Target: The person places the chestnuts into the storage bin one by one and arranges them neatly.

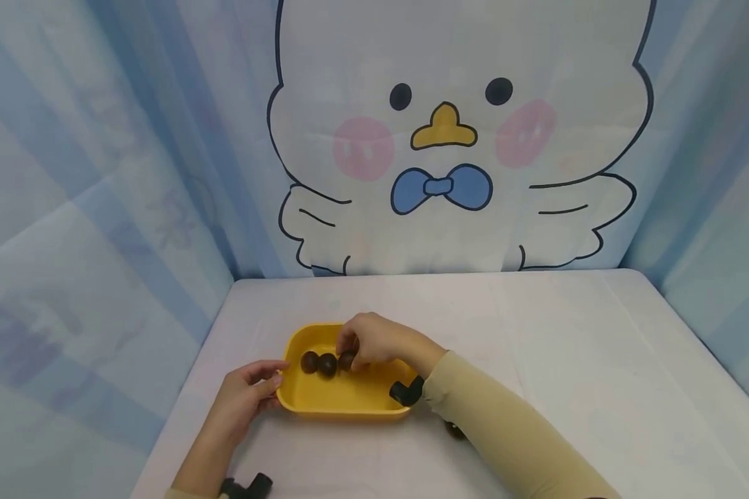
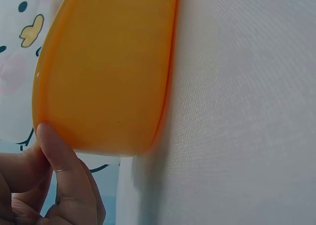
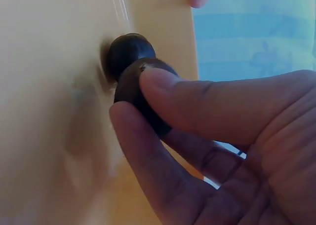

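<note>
A yellow tray (image 1: 324,402) with raised sides and rounded corners sits on the table. Its left rim is pinched between the thumb and fingers of my left hand (image 1: 240,398); the left wrist view shows the fingertips at the edge of the tray wall (image 2: 106,82). My right hand (image 1: 377,339) reaches into the tray and pinches a dark brown ball (image 3: 129,91) between thumb and fingers. Directly beyond it in the right wrist view is another dark ball (image 3: 131,48). Two brown balls, one farther left (image 1: 309,362) and one nearer (image 1: 327,365), lie side by side in the tray.
Another dark brown object (image 1: 454,430) lies on the white table (image 1: 599,374), partly hidden by the right sleeve (image 1: 505,423). Dark wrist mounts (image 1: 407,392) show near both wrists. A curtain (image 1: 437,235) with a cartoon bird hangs behind the table.
</note>
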`<state>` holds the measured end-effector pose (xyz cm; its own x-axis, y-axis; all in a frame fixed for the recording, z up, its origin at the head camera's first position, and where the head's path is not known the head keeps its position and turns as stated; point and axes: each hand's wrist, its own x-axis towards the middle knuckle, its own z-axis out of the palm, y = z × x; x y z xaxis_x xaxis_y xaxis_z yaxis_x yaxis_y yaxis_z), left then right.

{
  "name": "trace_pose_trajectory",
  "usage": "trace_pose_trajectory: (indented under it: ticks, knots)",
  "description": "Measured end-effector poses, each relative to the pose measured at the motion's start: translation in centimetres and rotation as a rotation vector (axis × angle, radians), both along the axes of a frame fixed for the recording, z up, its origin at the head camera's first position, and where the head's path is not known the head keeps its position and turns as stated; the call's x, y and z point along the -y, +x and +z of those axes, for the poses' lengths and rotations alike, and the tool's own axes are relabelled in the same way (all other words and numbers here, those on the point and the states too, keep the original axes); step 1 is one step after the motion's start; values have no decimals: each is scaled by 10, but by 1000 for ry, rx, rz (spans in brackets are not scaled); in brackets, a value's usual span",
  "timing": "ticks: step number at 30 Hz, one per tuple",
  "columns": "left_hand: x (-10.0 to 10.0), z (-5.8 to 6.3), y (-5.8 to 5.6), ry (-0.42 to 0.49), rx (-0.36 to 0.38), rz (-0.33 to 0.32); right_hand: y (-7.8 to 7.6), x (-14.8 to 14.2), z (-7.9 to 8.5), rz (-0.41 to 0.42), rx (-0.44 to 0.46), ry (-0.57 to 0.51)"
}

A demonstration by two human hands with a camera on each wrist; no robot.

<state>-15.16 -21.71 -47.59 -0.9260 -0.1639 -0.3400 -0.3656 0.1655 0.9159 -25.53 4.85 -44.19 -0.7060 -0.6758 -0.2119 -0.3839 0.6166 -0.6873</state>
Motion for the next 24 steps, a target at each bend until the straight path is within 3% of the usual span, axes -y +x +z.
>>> trace_pose_trajectory:
  ticks: [6,24]
  knots:
    - [-1,1,-1,-2,-2,-3,-1,2,-3,29,-68,50]
    - [0,-1,1,6,-3,-20,4,4,0,-4,-122,109]
